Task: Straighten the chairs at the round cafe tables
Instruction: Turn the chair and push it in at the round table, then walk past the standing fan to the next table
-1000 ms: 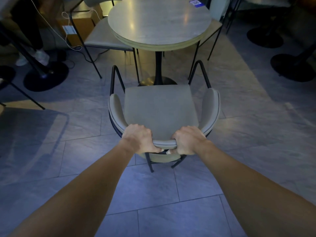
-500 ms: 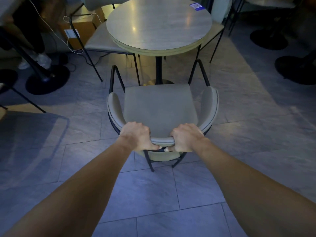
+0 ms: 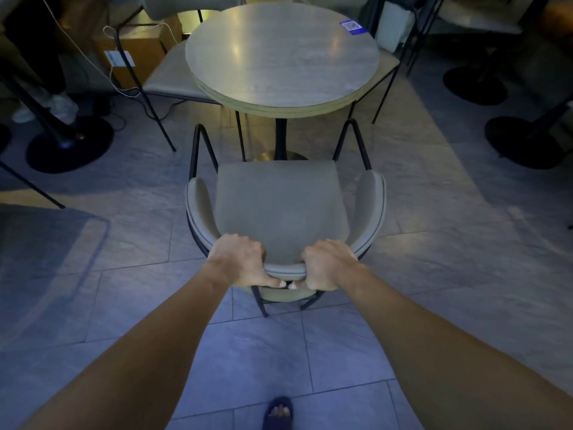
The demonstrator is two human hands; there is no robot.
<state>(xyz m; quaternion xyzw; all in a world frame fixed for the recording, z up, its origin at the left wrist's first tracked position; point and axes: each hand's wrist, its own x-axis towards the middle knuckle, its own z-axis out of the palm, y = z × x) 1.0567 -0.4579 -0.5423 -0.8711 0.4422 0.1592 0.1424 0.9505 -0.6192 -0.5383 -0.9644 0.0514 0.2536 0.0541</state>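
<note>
A grey padded armchair (image 3: pixel 279 209) with black metal legs stands in front of me, its seat facing a round cafe table (image 3: pixel 279 57). My left hand (image 3: pixel 240 259) and my right hand (image 3: pixel 328 263) both grip the top of its curved backrest, thumbs tucked under the rim. The seat's front edge sits just short of the table's pedestal. A second grey chair (image 3: pixel 169 76) is at the table's far left, and part of a third chair (image 3: pixel 389 62) shows at the far right.
A cardboard box (image 3: pixel 139 48) with white cables sits at the back left. Dark round table bases lie on the floor at left (image 3: pixel 69 147) and right (image 3: pixel 474 83). A person's legs and white shoes (image 3: pixel 59 103) stand far left. My sandalled foot (image 3: pixel 279 412) is below.
The chair has slid forward toward the table with both hands still on its backrest. I have stepped after it, and my foot now shows at the bottom.
</note>
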